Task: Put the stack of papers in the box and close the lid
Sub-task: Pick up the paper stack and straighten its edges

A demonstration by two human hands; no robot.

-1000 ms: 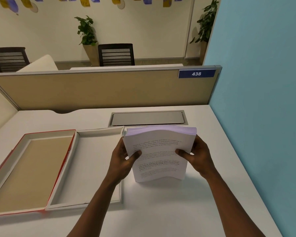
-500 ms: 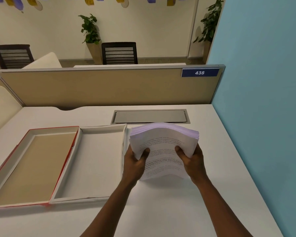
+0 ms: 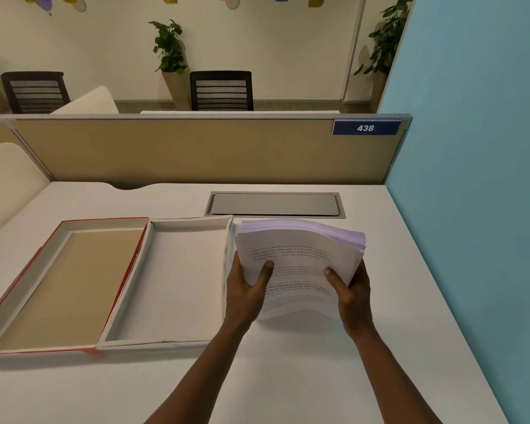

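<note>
A thick stack of printed white papers (image 3: 300,255) is held above the white desk, just right of the box, its far edge bowed upward. My left hand (image 3: 245,292) grips its left side with the thumb on top. My right hand (image 3: 351,290) grips the right side the same way. The box (image 3: 166,342) lies open on the desk to the left, a shallow grey-white tray with nothing in it. Its lid (image 3: 28,301), red outside and brown inside, lies flat and open, joined along the tray's left wall.
A grey metal cable flap (image 3: 274,204) is set into the desk behind the papers. A tan partition (image 3: 181,151) with a blue "438" plate runs across the back, and a teal wall (image 3: 471,179) borders the desk's right side. Chairs and plants stand beyond.
Both hands have tilted the stack down from near upright to flatter and lower, with its middle bowing upward. The box and lid have not moved on the desk.
</note>
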